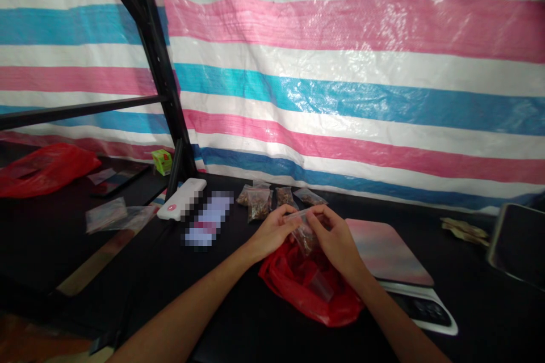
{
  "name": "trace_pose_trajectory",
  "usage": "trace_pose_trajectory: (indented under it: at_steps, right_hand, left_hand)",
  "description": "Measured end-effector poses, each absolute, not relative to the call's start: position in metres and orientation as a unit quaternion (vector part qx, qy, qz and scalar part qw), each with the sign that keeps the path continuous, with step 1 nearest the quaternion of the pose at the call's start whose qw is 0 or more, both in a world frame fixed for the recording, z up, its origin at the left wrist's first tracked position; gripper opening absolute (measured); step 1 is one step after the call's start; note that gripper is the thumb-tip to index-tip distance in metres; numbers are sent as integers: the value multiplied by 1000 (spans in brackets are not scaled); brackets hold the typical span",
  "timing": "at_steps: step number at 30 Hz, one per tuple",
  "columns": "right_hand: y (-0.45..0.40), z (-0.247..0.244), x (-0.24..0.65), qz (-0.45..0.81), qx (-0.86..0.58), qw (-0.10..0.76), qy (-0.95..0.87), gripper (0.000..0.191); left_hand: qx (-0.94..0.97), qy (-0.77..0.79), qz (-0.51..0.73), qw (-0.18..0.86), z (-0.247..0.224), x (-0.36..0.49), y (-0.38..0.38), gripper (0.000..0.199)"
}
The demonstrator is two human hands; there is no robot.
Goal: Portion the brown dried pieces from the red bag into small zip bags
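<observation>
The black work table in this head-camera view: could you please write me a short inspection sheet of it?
Surface: black table top, glossy in places.
Job's things: small clear zip bag of brown pieces, held up between both hands; filled clear bags lying beyond; digital scale to the right.
Grippers: left hand and right hand, both pinching the bag's upper part.
Clutter: red plastic bag under the hands; another red bag far left; empty clear bags; white power bank; green box; dark tray.
Cables: nothing seen.
Surroundings: striped pink, white and blue tarpaulin; black metal shelf frame.
</observation>
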State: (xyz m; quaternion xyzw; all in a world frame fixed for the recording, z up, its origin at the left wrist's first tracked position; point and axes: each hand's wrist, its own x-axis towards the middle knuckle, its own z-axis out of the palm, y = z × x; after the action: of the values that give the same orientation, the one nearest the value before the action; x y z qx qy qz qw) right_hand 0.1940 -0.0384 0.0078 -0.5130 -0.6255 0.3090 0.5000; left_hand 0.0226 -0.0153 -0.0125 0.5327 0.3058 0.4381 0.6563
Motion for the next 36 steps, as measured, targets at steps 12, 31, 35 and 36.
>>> trace_pose_trajectory:
  at_steps: [12,31,35,36]
  right_hand:
    - [-40,8,193,316,-529,526,-586,39]
    - [-38,9,193,281,-516,542,-600,37]
    - [-38,8,189,242,-506,551,-618,34]
    - [-38,7,188,241,-505,551,-619,33]
  left_hand:
    - [502,319,495,634,-8,29,-18,50]
    - [539,325,525,573,-8,29,-19,40]
    - [562,340,518,549,-12,28,-17,39]
    - [566,344,519,541,-13,28,-16,39]
